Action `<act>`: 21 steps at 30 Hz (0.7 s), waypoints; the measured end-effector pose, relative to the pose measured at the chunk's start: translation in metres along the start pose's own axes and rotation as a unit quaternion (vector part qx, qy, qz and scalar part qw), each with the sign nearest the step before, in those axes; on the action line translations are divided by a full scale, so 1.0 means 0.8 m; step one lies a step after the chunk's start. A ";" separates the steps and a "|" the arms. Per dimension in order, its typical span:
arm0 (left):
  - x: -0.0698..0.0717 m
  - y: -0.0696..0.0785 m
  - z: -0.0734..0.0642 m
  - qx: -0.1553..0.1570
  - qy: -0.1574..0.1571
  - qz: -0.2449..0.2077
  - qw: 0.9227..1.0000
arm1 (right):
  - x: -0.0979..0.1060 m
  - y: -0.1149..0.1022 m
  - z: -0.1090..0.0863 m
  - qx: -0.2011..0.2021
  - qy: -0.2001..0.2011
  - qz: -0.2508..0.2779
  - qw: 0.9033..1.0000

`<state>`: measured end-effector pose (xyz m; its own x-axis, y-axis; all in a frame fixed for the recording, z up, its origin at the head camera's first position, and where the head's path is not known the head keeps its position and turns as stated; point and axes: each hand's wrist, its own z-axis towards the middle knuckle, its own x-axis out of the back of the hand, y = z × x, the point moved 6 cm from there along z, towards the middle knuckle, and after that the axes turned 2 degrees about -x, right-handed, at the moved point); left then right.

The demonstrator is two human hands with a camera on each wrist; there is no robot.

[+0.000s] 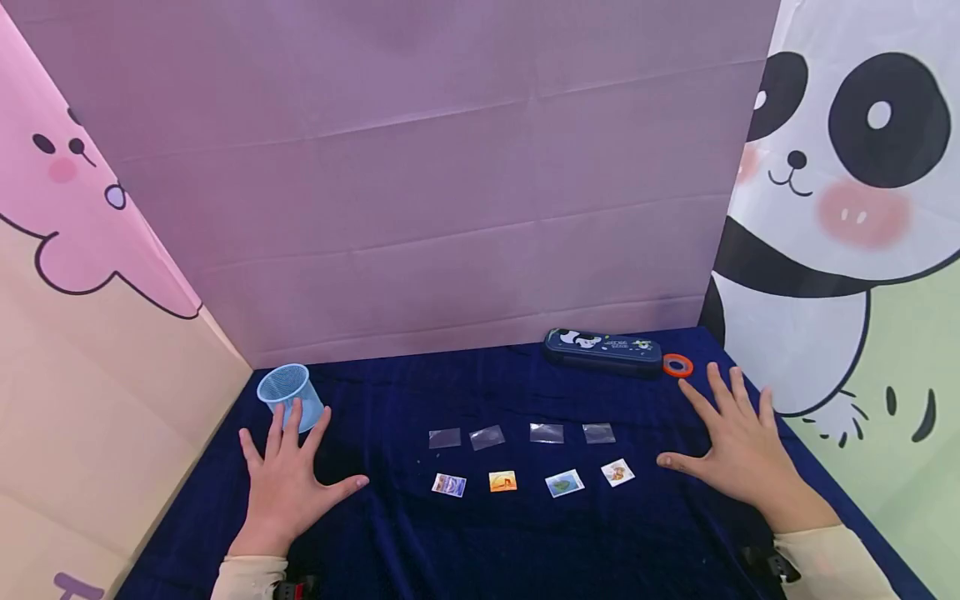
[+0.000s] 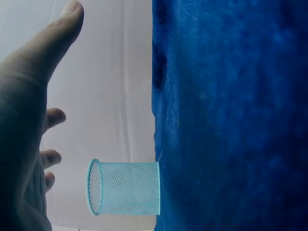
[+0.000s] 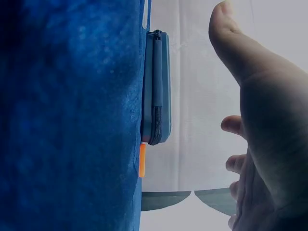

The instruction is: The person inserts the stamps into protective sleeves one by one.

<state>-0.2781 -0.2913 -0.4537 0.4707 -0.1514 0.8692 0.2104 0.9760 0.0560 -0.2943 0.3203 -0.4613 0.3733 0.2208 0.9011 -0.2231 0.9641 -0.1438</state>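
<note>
My left hand (image 1: 288, 487) is spread with straight fingers above the dark blue cloth and holds nothing. Just beyond its fingertips stands a light blue mesh pen cup (image 1: 291, 392), upright in the left wrist view too (image 2: 126, 188). On the other side my right hand (image 1: 742, 454) is likewise spread and holds nothing, with a roll of orange-rimmed tape (image 1: 677, 366) beyond its fingers. Between the hands lie several small picture stamps: purple (image 1: 449, 485), orange (image 1: 502, 481), green-blue (image 1: 565, 483) and white (image 1: 618, 472). Behind them is a row of clear plastic pieces (image 1: 547, 433).
A navy zippered pencil case (image 1: 603, 352) with panda pictures lies at the back right, touching or almost touching the tape. Blue cloth (image 1: 375, 550) covers the table. A mauve curtain (image 1: 450, 208) closes the back, and printed panels (image 1: 825, 333) stand at both sides.
</note>
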 end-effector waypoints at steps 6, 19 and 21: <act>-0.005 -0.002 0.000 0.013 -0.017 -0.014 1.000 | -0.002 -0.002 0.004 0.001 -0.004 0.018 1.000; -0.015 0.010 0.008 0.025 -0.045 -0.052 0.997 | 0.001 -0.021 0.010 0.023 -0.015 0.066 0.997; -0.015 0.012 0.009 0.026 -0.046 -0.058 0.997 | 0.003 -0.023 0.011 0.024 -0.016 0.078 0.997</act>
<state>-0.2877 -0.2791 -0.4599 0.3654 -0.2510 0.8964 0.2127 0.9600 0.1821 -0.2973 0.3016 -0.4529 0.3028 0.3618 0.8817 -0.3186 0.9103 -0.2641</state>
